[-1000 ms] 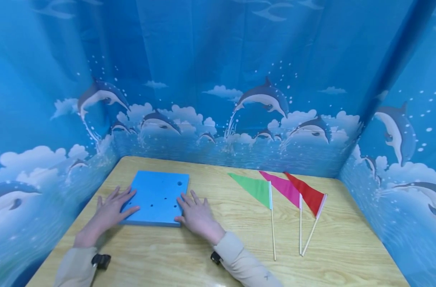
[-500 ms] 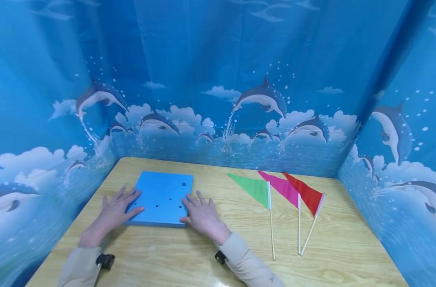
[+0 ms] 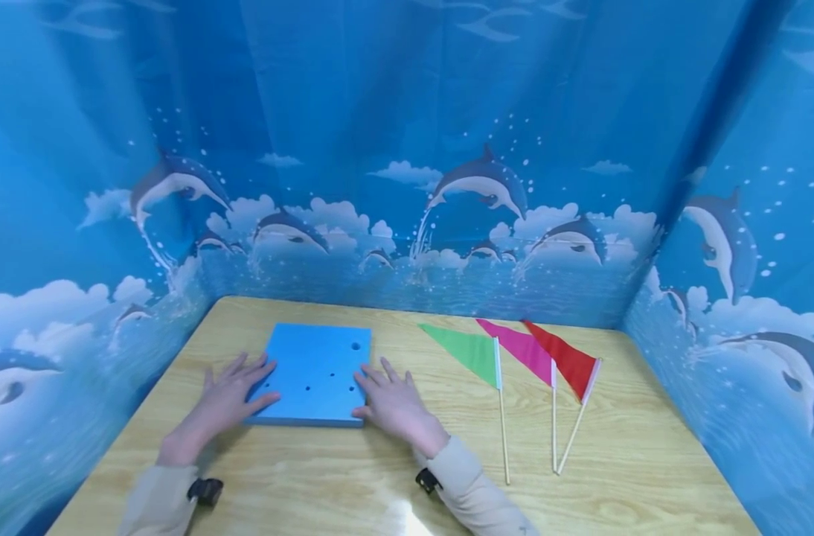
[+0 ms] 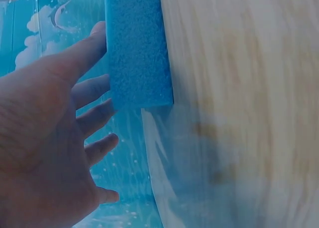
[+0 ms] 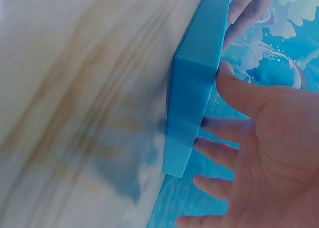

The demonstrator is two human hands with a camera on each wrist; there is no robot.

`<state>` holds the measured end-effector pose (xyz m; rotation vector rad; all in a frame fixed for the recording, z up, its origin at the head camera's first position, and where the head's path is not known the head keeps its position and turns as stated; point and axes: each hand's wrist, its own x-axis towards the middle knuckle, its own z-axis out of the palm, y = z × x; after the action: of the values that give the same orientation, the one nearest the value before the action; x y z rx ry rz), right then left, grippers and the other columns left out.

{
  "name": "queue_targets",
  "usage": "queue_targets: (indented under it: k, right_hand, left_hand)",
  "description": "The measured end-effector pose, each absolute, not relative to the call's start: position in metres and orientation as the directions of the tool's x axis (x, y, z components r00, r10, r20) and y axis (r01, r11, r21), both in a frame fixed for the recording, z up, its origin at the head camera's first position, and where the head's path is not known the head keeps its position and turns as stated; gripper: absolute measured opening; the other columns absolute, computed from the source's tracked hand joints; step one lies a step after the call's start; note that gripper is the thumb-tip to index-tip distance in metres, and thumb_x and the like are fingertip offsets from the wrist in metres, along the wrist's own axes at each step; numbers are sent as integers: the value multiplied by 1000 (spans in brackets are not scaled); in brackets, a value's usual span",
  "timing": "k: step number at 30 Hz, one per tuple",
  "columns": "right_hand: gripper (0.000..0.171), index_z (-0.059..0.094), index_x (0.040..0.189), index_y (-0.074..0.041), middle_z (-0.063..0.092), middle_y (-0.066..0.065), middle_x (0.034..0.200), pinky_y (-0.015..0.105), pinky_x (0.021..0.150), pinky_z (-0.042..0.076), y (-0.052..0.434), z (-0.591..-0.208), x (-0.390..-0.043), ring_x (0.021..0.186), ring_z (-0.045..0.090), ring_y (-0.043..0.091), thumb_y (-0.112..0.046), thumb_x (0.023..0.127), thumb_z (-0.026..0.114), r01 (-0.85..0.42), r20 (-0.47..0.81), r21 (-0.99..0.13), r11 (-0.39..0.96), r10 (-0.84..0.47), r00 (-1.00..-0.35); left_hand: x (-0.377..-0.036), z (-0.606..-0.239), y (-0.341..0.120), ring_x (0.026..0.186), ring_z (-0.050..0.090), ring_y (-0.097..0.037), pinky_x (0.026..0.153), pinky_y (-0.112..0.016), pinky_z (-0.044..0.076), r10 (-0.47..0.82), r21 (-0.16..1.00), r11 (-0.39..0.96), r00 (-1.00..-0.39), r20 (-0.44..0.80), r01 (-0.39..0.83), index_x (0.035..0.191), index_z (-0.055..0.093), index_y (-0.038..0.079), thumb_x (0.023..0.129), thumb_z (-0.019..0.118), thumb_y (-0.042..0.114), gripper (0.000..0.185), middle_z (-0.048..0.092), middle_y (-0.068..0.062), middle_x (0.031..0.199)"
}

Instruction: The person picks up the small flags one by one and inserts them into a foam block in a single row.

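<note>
— Both hands lie flat with fingers spread; the left hand (image 3: 225,402) rests against the left edge of the blue foam block (image 3: 315,372), the right hand (image 3: 395,402) against its right edge; neither curls round anything.

— So the block is bracketed, not gripped?

— Yes; the wrist views show it plainly; the left hand (image 4: 45,138) has straight fingers touching the foam block's (image 4: 137,48) side, and the right hand (image 5: 264,138) has its thumb laid on the block's (image 5: 194,88) edge, other fingers loose; I judge that palms on both sides let the slab be slid or squared on the table without lifting it.

— Where does it sit in the head view?

— Lower left of centre, flat on the wooden table (image 3: 447,461), holes facing up; several small holes and one larger near its upper right corner.

— And further out?

— Right of centre lie three small flags on thin sticks, side by side, sticks pointing toward the bottom of the frame: the green flag (image 3: 470,350), the pink flag (image 3: 524,350), the red flag (image 3: 564,361); they lie well apart from the block, near the right hand's side; the red one's stick leans in toward the pink one's at the bottom.

— Beyond the table?

— A blue dolphin-print curtain (image 3: 407,149) closes in the left, far and right sides.
</note>
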<state>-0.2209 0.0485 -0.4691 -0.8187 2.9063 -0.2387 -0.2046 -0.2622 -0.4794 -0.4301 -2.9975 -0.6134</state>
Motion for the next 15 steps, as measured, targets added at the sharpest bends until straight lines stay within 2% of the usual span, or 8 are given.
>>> queue_targets:
  k: [15]
  right_hand:
    - [71,35,159,-20,27,0,167,68,118,20,87,-469,-220,155,15,34,-50,98,58,-491,-81,-247,835,-523,-849]
  left_hand:
    - [-208,-476,-233,146,25,-52,104,-86,6,307,370,872,-947,95,320,148,51,6,95,67,47,68,43,-21,155]
